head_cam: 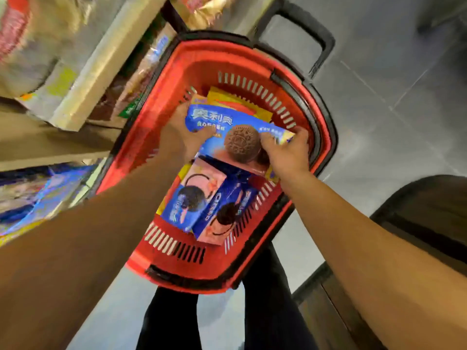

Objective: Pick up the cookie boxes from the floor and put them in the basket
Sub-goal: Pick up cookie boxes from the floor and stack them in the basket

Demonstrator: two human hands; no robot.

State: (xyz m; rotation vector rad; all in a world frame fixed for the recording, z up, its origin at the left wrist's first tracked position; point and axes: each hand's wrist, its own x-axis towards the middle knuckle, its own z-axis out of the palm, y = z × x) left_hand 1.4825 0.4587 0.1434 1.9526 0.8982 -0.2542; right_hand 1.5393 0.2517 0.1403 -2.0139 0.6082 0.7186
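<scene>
A red basket (pixel 151 137) with a black rim and black handle stands on the grey floor. Inside it, both hands hold one blue cookie box (pixel 219 127) showing a large brown cookie. My left hand (pixel 180 137) grips its left end, my right hand (pixel 286 150) its right end. The box lies flat over other packs. Nearer to me in the basket lie a pink and blue cookie box (pixel 192 195) and a second one (pixel 225 218) beside it. A yellow pack (pixel 235 101) shows under the held box at the far end.
Shop shelves (pixel 83 79) with blurred goods run along the left, close to the basket. Grey tiled floor (pixel 391 84) stretches to the right. A dark piece of furniture (pixel 424 223) stands at the right. My dark trouser legs (pixel 267 311) are below the basket.
</scene>
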